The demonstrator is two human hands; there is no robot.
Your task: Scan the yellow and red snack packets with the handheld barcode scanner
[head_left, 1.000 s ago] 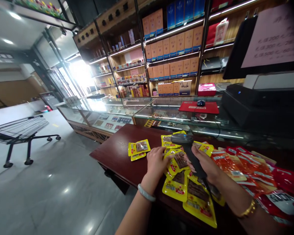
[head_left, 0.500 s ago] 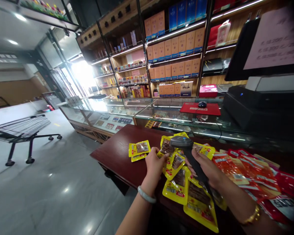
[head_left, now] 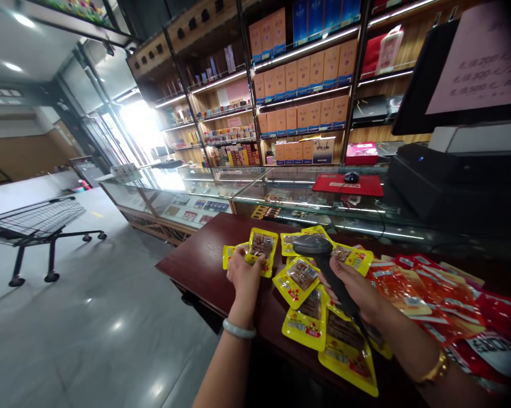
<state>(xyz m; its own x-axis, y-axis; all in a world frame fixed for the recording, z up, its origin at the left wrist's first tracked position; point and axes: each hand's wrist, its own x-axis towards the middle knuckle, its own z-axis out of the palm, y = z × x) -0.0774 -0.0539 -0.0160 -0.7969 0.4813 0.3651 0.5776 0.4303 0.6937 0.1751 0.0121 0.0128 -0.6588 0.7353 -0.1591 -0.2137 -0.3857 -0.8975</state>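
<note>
My left hand (head_left: 245,276) is closed on a yellow snack packet (head_left: 263,249) with a clear window showing brown food. Behind that packet, other yellow packets (head_left: 227,254) lie on the dark red table, partly covered by it. My right hand (head_left: 357,286) is wrapped round the handle of a black barcode scanner (head_left: 319,249), its head tilted over the pile. Below the scanner, several yellow packets overlap, among them one with its window facing up (head_left: 300,274) and a larger one (head_left: 349,354) near the table's front edge.
Orange and red packets (head_left: 434,294) are heaped at the right. Behind the table (head_left: 200,249) runs a glass display counter (head_left: 276,192) with a red mat (head_left: 349,185) and a mouse (head_left: 351,177). A black monitor (head_left: 421,85) stands at right, a shopping cart (head_left: 47,218) at left.
My left hand has moved left, carrying a yellow packet from the pile to the smaller group of packets. The scanner in my right hand has hardly moved.
</note>
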